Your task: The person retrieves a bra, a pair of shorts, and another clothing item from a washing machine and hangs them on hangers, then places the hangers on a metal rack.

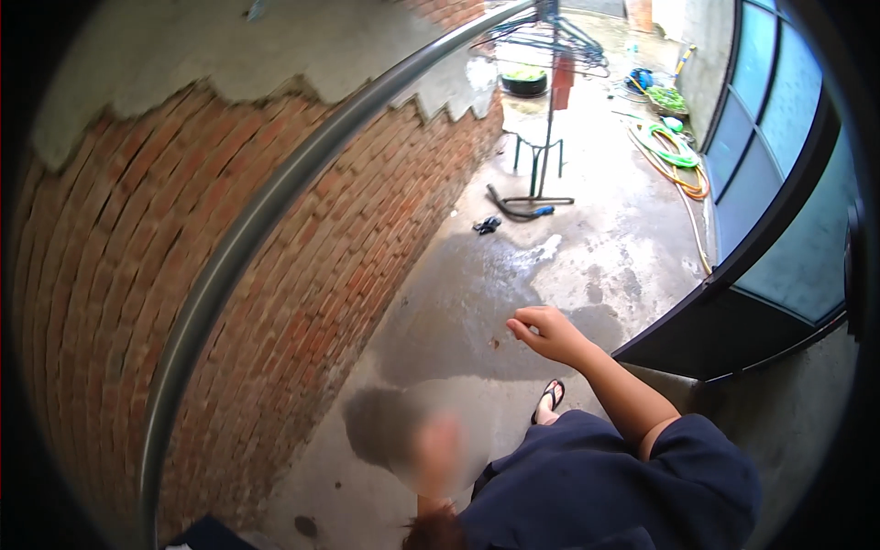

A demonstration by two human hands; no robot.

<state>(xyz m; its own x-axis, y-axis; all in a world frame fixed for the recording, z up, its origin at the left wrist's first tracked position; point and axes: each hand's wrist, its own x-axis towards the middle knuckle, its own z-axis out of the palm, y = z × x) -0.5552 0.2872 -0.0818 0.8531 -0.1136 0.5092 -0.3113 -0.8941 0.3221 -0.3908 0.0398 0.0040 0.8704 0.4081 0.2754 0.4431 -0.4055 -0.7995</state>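
Note:
My right hand (pixel 545 332) hangs in front of my body over a damp patch of the concrete floor (pixel 440 312). Its fingers are curled into a loose fist, and no object shows in it. Lower and to the left, my left hand (pixel 438 451) is within a blurred patch, so its fingers cannot be made out. Neither hand visibly touches anything. Below my right arm is a foot in a black flip-flop (pixel 548 400).
A brick wall (pixel 229 275) with a curved metal pole (pixel 243 229) runs along the left. A dark-framed glass door (pixel 779 220) stands at right. Ahead are a clothes-hanger stand (pixel 538 200), a black-and-blue tube (pixel 518 213), coiled hoses (pixel 674 147) and a black planter (pixel 524 86).

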